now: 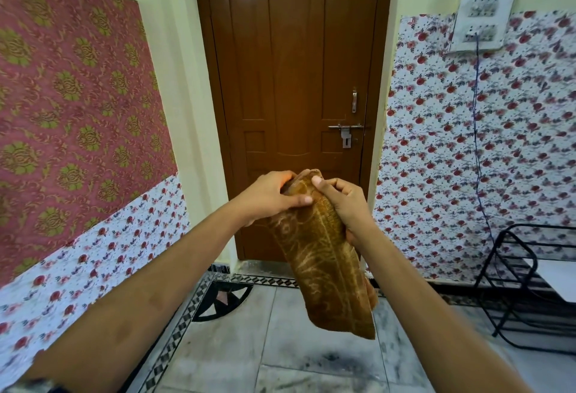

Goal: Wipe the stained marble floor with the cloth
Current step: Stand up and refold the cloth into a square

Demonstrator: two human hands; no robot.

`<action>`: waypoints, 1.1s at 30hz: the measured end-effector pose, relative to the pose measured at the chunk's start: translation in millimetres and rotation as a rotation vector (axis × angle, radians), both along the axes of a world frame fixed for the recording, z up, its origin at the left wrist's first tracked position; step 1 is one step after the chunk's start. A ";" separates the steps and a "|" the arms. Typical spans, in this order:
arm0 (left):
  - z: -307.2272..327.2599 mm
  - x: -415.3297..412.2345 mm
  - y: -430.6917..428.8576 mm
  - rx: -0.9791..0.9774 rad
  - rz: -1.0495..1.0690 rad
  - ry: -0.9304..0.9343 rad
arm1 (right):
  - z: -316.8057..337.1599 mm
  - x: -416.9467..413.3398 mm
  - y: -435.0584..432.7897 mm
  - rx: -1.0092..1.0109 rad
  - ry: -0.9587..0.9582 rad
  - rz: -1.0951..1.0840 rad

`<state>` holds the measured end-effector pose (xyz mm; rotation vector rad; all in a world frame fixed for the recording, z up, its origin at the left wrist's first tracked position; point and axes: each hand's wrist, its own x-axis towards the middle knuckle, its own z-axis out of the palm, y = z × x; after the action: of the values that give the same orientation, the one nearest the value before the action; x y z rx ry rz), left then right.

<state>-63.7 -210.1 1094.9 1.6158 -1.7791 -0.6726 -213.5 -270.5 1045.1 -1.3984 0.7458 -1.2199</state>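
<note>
A folded brown cloth (324, 255) with a pale pattern hangs in front of me, held up at chest height. My left hand (268, 196) grips its top edge from the left, thumb across the fabric. My right hand (343, 202) pinches the top right corner and holds the cloth's right side. Below lies the grey marble floor (230, 352), with a dark smudged stain (330, 358) near the bottom centre, under the cloth's lower end.
A shut brown wooden door (290, 81) stands straight ahead. Patterned walls close in on the left (62, 112) and right (467, 159). A black metal rack (523, 286) stands on the floor at the right. A black-and-white tiled border (174, 330) runs along the left wall.
</note>
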 end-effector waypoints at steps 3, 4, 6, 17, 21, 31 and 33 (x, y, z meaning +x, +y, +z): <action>6.4 -4.9 -1.3 0.046 0.000 0.067 | -6.5 -8.4 -2.3 0.041 0.022 0.074; 11.3 -7.8 -2.0 0.067 0.006 0.078 | -10.6 -12.2 -2.5 0.060 0.050 0.138; 23.5 -15.6 -3.4 0.107 0.019 0.082 | -22.0 -18.9 -3.5 0.121 0.148 0.263; 67.9 30.8 -18.5 0.105 0.261 0.609 | -80.9 -30.7 4.4 0.339 0.190 0.478; 46.5 67.6 -23.2 0.116 0.419 0.640 | -84.3 -44.4 -2.7 0.466 -0.175 0.387; -32.6 74.4 -6.3 0.156 0.440 0.408 | -84.1 -34.7 -21.4 0.564 -0.026 -0.107; -47.1 63.1 -1.2 0.184 0.388 0.320 | -76.3 -25.4 -19.2 0.497 0.094 -0.145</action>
<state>-0.5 -211.3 1047.8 1.7914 -1.1628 -0.8677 -238.9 -289.7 968.8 -1.0061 1.1436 -0.9908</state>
